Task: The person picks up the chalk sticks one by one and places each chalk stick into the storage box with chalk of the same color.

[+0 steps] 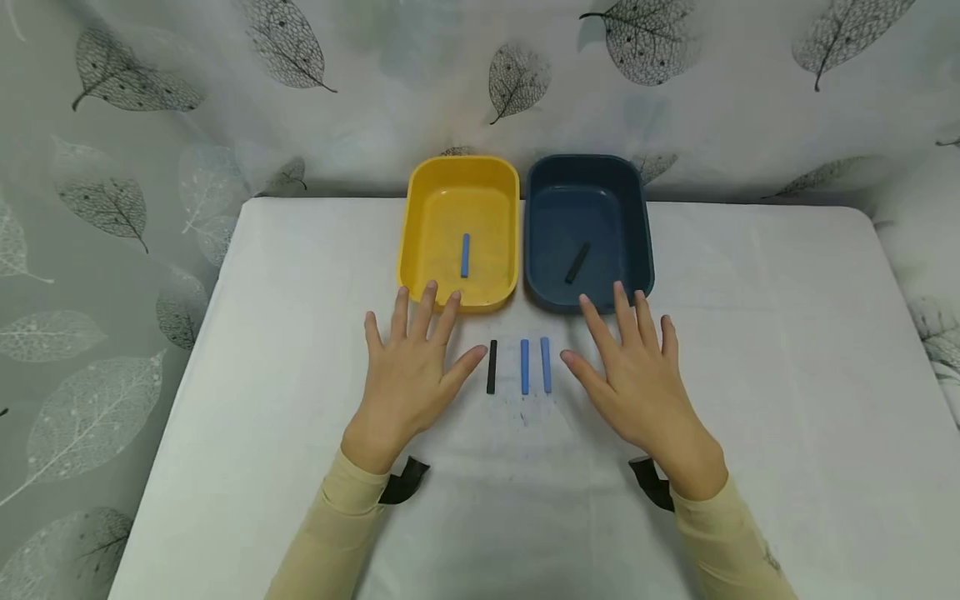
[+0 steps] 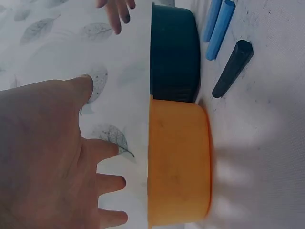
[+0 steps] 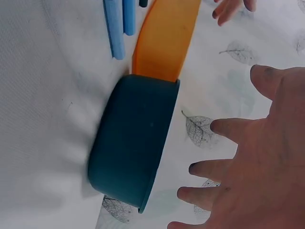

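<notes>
Fingers spread, my left hand (image 1: 406, 375) hovers over the table in front of the yellow bin (image 1: 407, 250). My right hand (image 1: 639, 385), also spread and holding nothing, is in front of the dark blue bin (image 1: 647, 250). Between the two hands lie a black chalk-like stick (image 1: 491, 367) and two blue ones, a left blue stick (image 1: 525, 367) and a right blue stick (image 1: 546, 365), roughly parallel. Inside the yellow bin is another blue stick (image 1: 465, 255); a second black stick (image 1: 577, 263) lies slanted inside the dark blue bin.
Both bins stand side by side at the back edge of the white-covered table (image 1: 750, 333). Blue smudges mark the cloth near the sticks. A leaf-patterned curtain (image 1: 420, 75) hangs behind the table. Black straps (image 1: 406, 481) show at both wrists.
</notes>
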Motion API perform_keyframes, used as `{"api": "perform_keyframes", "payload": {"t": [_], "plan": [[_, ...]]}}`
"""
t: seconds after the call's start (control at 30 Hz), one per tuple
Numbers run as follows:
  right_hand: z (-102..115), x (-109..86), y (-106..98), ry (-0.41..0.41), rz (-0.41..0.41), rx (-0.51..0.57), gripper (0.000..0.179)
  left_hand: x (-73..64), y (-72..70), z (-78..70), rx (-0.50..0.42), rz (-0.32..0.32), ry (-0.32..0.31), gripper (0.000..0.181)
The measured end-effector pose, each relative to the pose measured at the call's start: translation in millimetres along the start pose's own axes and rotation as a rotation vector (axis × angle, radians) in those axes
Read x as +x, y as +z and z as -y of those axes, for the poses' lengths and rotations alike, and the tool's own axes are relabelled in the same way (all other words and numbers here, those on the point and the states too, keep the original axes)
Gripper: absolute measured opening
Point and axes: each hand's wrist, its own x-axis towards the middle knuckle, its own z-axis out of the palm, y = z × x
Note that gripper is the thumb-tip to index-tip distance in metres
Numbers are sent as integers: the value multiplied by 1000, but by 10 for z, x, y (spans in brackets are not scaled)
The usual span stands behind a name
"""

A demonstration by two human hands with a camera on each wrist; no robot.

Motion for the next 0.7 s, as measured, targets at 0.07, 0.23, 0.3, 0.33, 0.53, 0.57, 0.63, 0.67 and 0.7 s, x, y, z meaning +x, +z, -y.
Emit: {"api": "perform_keyframes", "payload": {"t": [0.07,0.23,0.3,0.33,0.53,0.57,0.63,0.67,0.7], "plan": [[-4,-1,6,3,1,7,76,0,6,-3,1,-1,0,80],[-23,21,32,-7,-29,32,76,-1,11,-14,0,-5,4,79],[-45,32,43,-12,-46,48,76,-1,13,-21,1,-1,7,79],[-59,37,48,-14,-56,53,75,-1,14,-24,2,1,9,79],[-147,92,72,-21,-96,81,76,-4,24,-42,-2,10,9,79],[-158,110,77,-23,-105,87,77,-5,25,-45,-2,10,8,79],[-179,149,86,-25,-122,97,77,-7,27,-52,2,10,10,78],[-189,169,91,-24,-129,102,77,-8,29,-57,4,11,11,78],[-198,189,92,-22,-134,109,77,-9,31,-61,4,13,13,78]]}}
